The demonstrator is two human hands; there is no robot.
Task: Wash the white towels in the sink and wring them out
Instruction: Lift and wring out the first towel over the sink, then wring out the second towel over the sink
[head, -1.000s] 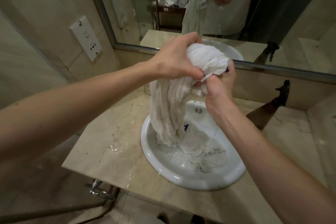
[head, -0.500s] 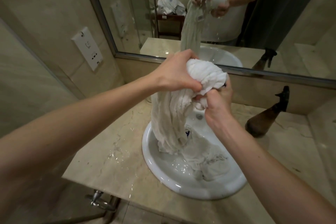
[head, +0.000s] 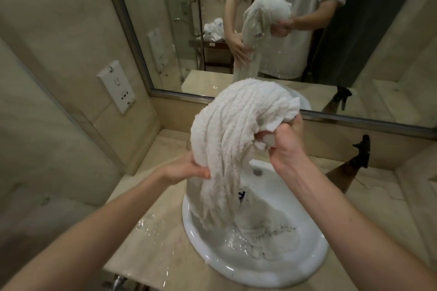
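**Wringing stage: one wet towel lifted over the sink, a second towel lying in the bowl.**

The white towel [head: 236,139] hangs in a bunched rope above the sink [head: 212,245], its lower end trailing into the bowl. The right hand [head: 283,146] grips the upper end with curled fingers; the left hand [head: 186,170] closes round the hanging length lower down, on the left side. By judgement, washing of this towel is complete or nearly so and wringing is in progress: the fabric looks saturated, and water lies splashed on the table [head: 151,231] near the rim. A second towel [head: 267,227] lies crumpled in the bowl, apparently not yet wrung. A small dark blue mark [head: 241,195] shows on this towel; it is too small to read. The wall socket plate [head: 116,86] at far left carries symbols, also illegible.
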